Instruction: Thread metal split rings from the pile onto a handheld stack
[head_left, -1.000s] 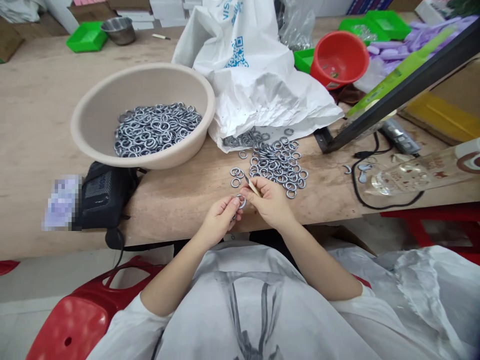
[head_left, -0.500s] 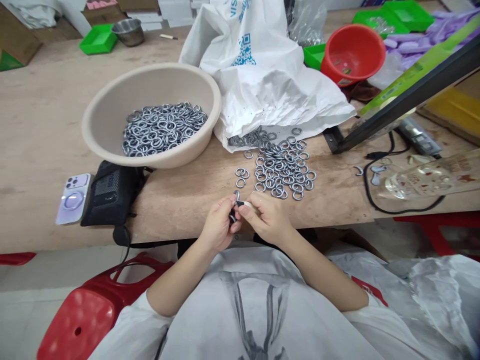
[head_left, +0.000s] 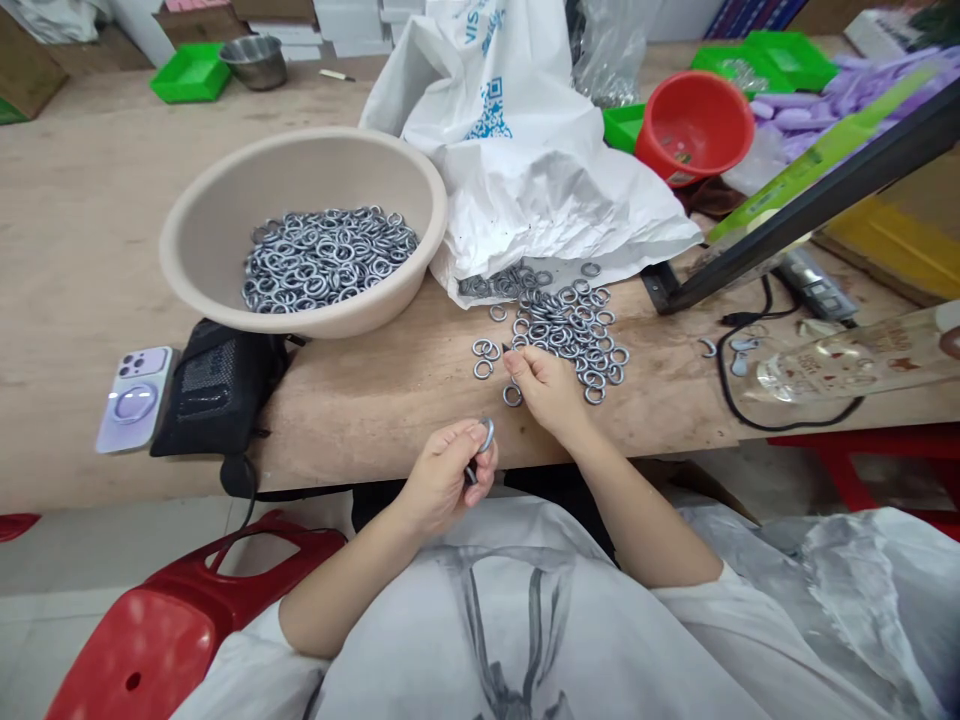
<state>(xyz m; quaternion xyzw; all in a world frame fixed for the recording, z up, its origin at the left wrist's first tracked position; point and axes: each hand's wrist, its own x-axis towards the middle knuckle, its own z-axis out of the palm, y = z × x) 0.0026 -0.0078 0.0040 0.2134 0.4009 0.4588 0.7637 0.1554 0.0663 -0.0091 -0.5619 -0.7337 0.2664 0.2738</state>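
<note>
While our left hand [head_left: 450, 468] curls mostly closed, a single grey ring [head_left: 487, 434] stands up between its thumb and fingertips, above the near edge of the wooden table [head_left: 360, 410]. Lower in the same fingers we see a darker rounded piece [head_left: 471, 474], mostly hidden, and we cannot tell whether it is one ring or several. Our right hand [head_left: 551, 392], ahead of the left and to its right, is folded nearly shut around a slim tool, of which only the dark tip [head_left: 505, 348] shows past the thumb.

Just beside the right hand, on its left, we have one loose ring [head_left: 512, 395], and a little farther left lies a cluster of three rings [head_left: 484, 358]. Directly beyond that hand and to its right spreads a pile of rings [head_left: 574, 325], touching one another, and behind them more rings lie at the mouth of a crumpled white sack [head_left: 555, 200].

Ahead of our left hand, off to its left, sits a wide beige basin [head_left: 232, 180] with a heap of rings [head_left: 330, 258] inside. Left of that hand, nearer than the basin, we have a black pouch [head_left: 210, 395] with a purple phone [head_left: 135, 400] beside it. Well to the right of our right hand lie a looped black cable [head_left: 724, 380] and a clear bottle [head_left: 847, 355]; beyond the hand on that side stands a red tub [head_left: 667, 165].
</note>
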